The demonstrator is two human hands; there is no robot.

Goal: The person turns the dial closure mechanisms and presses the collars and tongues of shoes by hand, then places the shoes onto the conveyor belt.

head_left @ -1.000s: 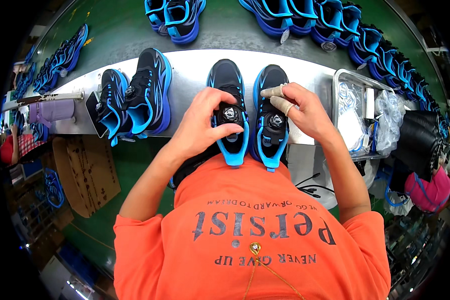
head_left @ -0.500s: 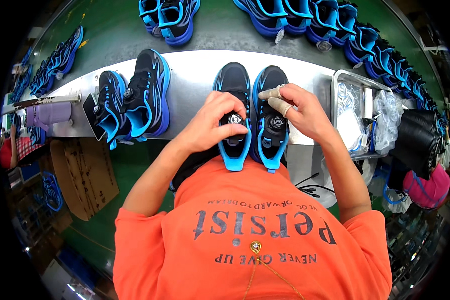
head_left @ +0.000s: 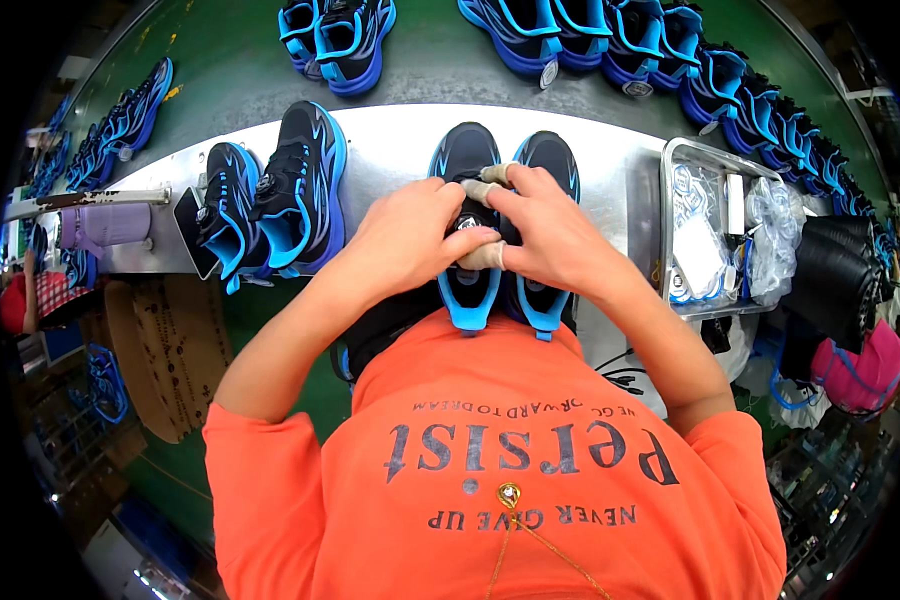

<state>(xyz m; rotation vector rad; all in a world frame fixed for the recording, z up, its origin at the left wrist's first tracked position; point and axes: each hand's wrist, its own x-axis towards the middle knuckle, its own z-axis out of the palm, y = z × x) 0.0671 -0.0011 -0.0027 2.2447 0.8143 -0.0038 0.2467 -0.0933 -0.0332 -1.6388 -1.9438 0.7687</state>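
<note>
Two black and blue sneakers stand side by side before me, toes pointing away, at the metal table's near edge. My left hand (head_left: 410,238) grips the left sneaker (head_left: 465,150) at its tongue, thumb and fingers bent around the round dial (head_left: 470,222). From the other side my right hand (head_left: 553,232), with beige covers on several fingertips, closes on the same sneaker, its fingertips meeting those of my left. My right hand and wrist cover much of the right sneaker (head_left: 550,152); its toe and blue heel collar show. The fingers partly hide the dial.
Another sneaker pair (head_left: 300,195) stands to the left, beside a dark flat panel (head_left: 192,232) and a lilac cup (head_left: 115,224). A metal tray (head_left: 667,255) with round tags and plastic bags sits right. Rows of sneakers (head_left: 635,45) line the green surface beyond.
My right hand has moved left from the right sneaker onto the left one, joining my left hand at the dial. The left hand keeps its place there.
</note>
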